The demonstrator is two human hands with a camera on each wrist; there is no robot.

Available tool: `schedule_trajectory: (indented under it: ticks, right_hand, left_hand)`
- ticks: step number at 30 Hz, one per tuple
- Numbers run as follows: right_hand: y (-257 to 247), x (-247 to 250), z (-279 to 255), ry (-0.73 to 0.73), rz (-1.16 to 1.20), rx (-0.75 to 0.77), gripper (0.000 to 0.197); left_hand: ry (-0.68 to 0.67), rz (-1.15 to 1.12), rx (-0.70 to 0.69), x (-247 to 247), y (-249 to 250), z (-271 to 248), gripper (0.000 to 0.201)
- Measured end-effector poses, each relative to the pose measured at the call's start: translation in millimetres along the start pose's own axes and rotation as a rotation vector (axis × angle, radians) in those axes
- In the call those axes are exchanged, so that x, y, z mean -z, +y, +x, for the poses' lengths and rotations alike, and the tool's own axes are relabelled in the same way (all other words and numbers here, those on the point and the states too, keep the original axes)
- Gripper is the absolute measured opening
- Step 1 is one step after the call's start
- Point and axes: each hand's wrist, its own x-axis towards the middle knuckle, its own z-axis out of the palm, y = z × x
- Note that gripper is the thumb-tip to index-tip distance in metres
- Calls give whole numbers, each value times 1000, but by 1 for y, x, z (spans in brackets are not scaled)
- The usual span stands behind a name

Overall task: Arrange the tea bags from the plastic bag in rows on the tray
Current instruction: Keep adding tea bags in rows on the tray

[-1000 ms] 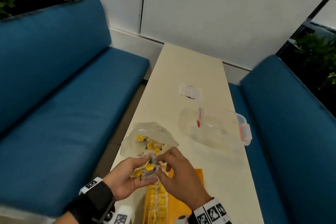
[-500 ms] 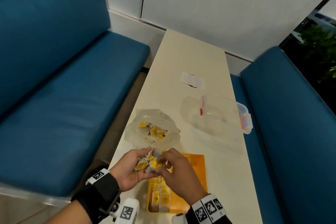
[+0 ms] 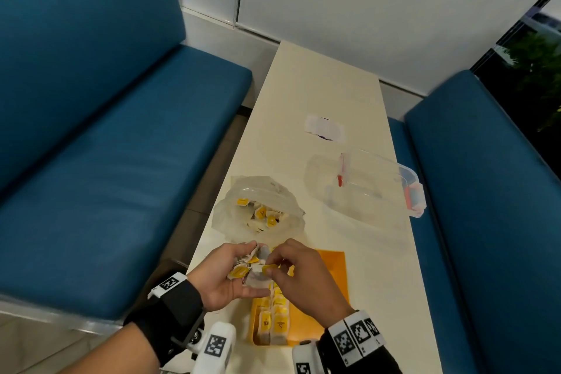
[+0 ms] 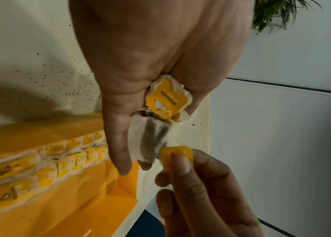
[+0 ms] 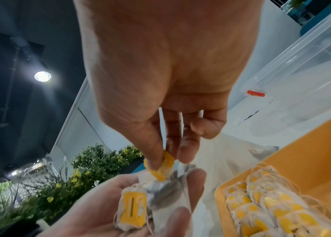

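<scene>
My left hand [image 3: 233,275] is palm up above the near end of the orange tray [image 3: 331,270] and holds a small bunch of tea bags [image 3: 247,267] with yellow tags. My right hand [image 3: 274,267] pinches the yellow tag [image 4: 177,153] of one tea bag [image 4: 150,142] in that bunch between thumb and forefinger [image 5: 156,162]. Two rows of tea bags [image 3: 271,320] lie along the tray's left side [image 5: 266,206]. The clear plastic bag [image 3: 258,209] lies open on the table just beyond the hands, with more tea bags inside.
A clear plastic box [image 3: 367,185] with red clasps lies on its side at the table's right. A white slip of paper [image 3: 324,127] lies farther back. Blue benches [image 3: 106,130] flank the narrow cream table [image 3: 318,85]. Tea dust speckles the table [image 4: 59,83].
Both hands have drawn back from the plastic bag toward me and now hover over the tray. The right hand has taken one tag from the bunch in the left palm.
</scene>
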Motion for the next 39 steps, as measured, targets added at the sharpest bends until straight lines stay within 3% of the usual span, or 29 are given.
schedule_trajectory:
  ticks: [7, 15, 33, 39]
  right_hand:
    - [6, 12, 2, 71, 225, -135, 26]
    - [17, 17, 1, 100, 397, -236, 27]
    - [2, 71, 7, 257, 608, -144, 14]
    - [1, 67, 5, 237, 514, -147, 13]
  left_hand:
    - [14, 16, 2, -8, -2, 1, 29]
    - [17, 11, 25, -11, -3, 7, 32]
    - [-71, 62, 13, -13, -5, 2, 31]
    - [2, -25, 13, -12, -7, 5, 37]
